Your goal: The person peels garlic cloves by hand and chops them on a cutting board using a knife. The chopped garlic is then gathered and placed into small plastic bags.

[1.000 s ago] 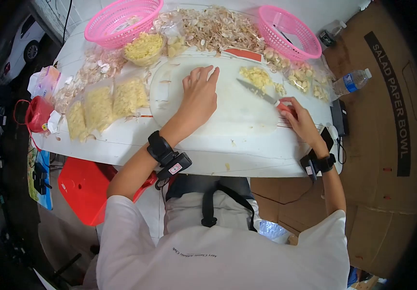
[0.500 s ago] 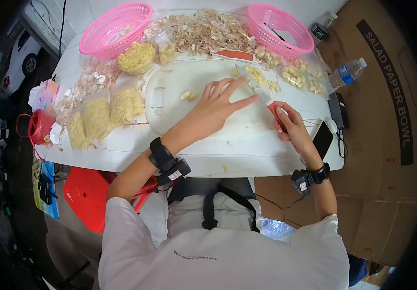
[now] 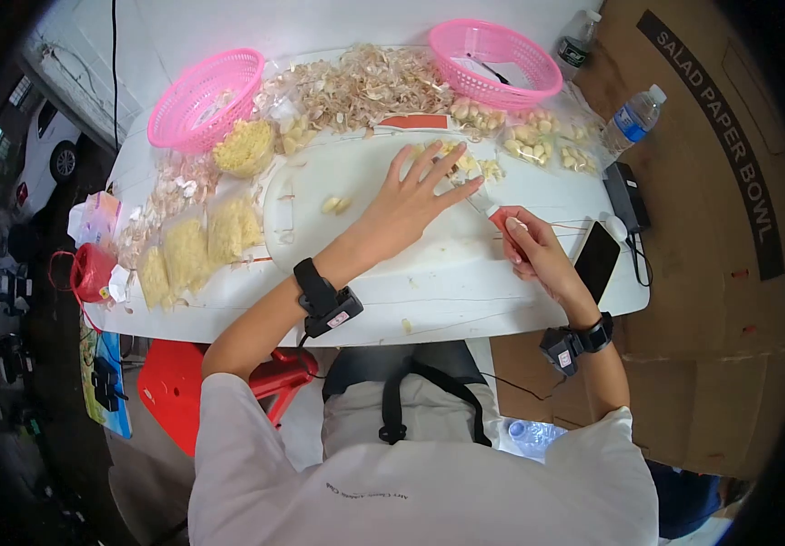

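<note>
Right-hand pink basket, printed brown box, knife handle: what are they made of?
Basket: likely moulded plastic, semi-gloss; regular holes, slight sheen.
Box: cardboard, matte; brown, creased.
Knife handle: probably plastic, smooth; solid red, partly covered by right hand.

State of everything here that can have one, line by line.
Left hand: open, fingers spread
Right hand: closed around knife
Knife: held, blade mostly hidden
Peeled cloves: loose on cutting board
Left bags: filled; seals unclear
Left basket: uncovered
Right basket: uncovered, dark thin item inside
Blue-label bottle: capped
Phone: screen dark
</note>
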Available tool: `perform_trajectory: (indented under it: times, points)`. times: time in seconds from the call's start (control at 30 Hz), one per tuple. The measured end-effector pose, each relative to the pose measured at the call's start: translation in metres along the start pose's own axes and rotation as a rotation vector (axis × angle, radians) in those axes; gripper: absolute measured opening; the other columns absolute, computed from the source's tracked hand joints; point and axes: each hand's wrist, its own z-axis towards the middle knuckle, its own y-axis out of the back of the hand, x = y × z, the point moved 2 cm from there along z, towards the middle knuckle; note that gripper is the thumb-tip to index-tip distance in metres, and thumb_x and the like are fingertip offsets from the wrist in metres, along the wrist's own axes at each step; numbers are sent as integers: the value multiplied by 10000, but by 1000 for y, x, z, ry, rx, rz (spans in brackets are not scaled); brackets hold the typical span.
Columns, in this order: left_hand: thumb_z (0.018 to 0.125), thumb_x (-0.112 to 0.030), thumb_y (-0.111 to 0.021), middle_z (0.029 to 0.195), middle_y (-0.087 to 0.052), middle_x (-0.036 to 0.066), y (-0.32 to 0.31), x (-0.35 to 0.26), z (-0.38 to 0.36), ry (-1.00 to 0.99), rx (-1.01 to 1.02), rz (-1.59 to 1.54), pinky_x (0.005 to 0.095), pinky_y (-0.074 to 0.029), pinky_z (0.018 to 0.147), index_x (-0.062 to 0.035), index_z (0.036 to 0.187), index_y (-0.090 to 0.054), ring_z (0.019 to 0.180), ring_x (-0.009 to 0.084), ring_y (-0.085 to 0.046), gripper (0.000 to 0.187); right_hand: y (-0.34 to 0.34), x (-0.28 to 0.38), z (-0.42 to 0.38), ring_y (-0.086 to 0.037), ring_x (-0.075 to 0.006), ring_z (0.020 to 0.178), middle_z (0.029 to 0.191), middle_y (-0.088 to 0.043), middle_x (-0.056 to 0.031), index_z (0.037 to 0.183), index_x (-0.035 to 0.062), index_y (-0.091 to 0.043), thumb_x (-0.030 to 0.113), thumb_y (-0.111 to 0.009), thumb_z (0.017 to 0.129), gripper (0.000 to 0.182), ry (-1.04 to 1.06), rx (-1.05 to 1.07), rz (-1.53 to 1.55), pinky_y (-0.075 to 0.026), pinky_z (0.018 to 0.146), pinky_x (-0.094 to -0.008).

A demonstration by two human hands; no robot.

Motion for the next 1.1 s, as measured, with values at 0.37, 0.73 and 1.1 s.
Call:
perform_trajectory:
  times: [0.37,0.73,1.1]
  points:
    - [752,118,-535,1581,-201,163,-22,52,17,168,62,161,586,-193,1140,-172,1524,-309,1440,378,-218,854,15,-7,-6,-291,-30,477,651,-425,42,1242,80,-534,310,-477,1043,309,-24,-21,40,-201,416,-212]
    - [741,163,-472,1558,-234,168,15,16,33,18,-34,-348,510,-193,1170,-175,1503,-367,1435,379,-217,840,2,2,8,-596,-215,559,680,-589,-57,1212,103,-576,199,-593,960,271,682,-437,-944,-458,494,-342]
    - [721,187,-495,1587,-249,104,10,1,34,-18,81,-223,545,-133,1190,-193,1421,-504,1470,378,-168,797,-12,17,-4,-617,-204,660,761,-543,-41,1225,164,-619,162,-687,823,407,762,-597,-1460,-507,568,-339]
